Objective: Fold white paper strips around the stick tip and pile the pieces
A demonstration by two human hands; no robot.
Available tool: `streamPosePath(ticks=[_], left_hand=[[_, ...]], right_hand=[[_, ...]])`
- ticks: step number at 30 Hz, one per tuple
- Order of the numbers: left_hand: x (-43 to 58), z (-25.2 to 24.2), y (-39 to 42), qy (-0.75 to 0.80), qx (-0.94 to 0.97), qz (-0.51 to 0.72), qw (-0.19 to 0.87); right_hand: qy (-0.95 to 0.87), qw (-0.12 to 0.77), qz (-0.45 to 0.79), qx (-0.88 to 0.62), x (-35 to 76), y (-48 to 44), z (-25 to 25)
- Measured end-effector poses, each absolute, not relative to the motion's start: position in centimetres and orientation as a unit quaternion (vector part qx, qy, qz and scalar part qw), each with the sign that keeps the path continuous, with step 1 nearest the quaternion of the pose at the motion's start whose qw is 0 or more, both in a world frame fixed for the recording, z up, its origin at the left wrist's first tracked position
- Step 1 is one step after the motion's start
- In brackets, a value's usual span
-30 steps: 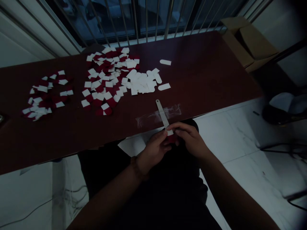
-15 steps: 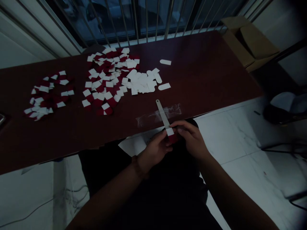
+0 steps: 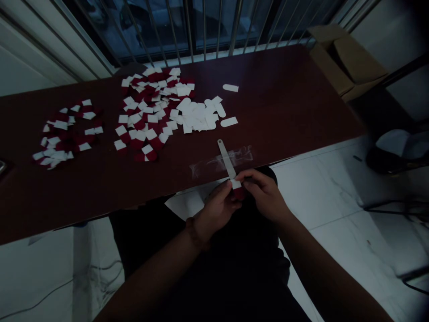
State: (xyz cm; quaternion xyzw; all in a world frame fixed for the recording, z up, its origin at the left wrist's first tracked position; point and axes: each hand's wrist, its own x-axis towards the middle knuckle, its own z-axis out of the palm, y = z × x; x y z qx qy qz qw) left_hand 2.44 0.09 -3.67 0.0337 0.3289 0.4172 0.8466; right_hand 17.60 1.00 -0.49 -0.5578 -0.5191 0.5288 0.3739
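Just off the table's front edge, my left hand point(image 3: 217, 209) grips a small red piece with a white band point(image 3: 237, 185), thumb on its left side. My right hand point(image 3: 268, 196) is closed at the piece's upper right edge, thumb and index finger bent close together. A flat pale strip with a hole in its far end point(image 3: 226, 156) runs from the tabletop down to the white band. Its near end is hidden, so I cannot tell whether it sits inside the piece or behind it.
On the dark red table point(image 3: 284, 98) lie a heap of red-and-white pieces point(image 3: 144, 112), a smaller group point(image 3: 60, 143) leftward, and white round-ended slips point(image 3: 197, 116). Whitish smears point(image 3: 241, 154) mark the front edge. A cardboard box point(image 3: 355, 62) stands beyond the right end.
My right fingers have shifted slightly left, closer over the top of the white band. The red piece stays in my left hand, and the strip has barely moved.
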Motion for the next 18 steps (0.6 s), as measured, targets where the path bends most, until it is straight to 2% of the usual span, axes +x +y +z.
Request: streamPosePath(ticks=[6, 12, 18], left_hand=[[2.1, -4.0, 0.0, 0.336, 0.041, 0.401, 0.851], [1.2, -4.3, -0.5, 0.379, 0.160, 0.386, 0.826], [1.1, -3.7, -0.5, 0.466, 0.301, 0.392, 0.733]], right_hand=[[-0.539, 0.356, 0.520, -0.559, 17.7, 0.9, 0.0], [-0.413, 0.444, 0.533, -0.591, 17.9, -0.4, -0.8], [-0.448, 0.316, 0.610, -0.571, 17.3, -1.5, 0.2]])
